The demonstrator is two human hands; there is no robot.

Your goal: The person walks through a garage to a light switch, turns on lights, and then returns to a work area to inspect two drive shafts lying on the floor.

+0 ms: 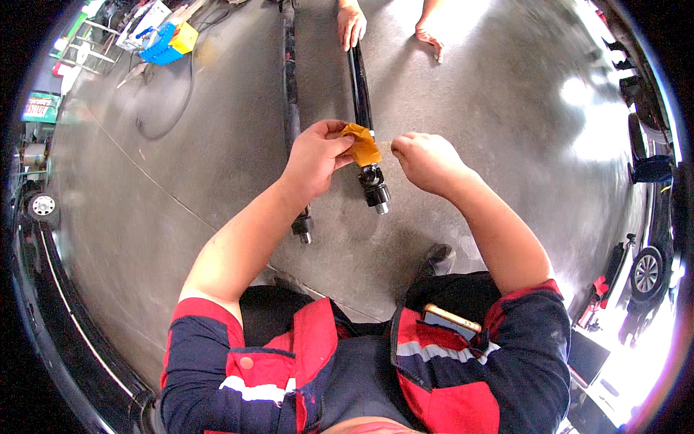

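My left hand (318,159) pinches a crumpled orange-yellow sheet (361,145) between thumb and fingers. The sheet lies over the near part of a black drive shaft (359,87), just above its universal joint (373,181). My right hand (426,163) is closed in a pinch a little to the right of the sheet, apart from it; what its fingertips hold, if anything, is too small to make out. A second, duller shaft (290,94) lies to the left, partly hidden behind my left hand and forearm.
Another person's hand (351,27) rests on the shaft's far end, and that person's other hand (430,42) hangs to its right. A blue and yellow box (170,43) stands at the far left near a dark cable (189,90). Cars line both sides. A phone (452,318) sticks out of my pocket.
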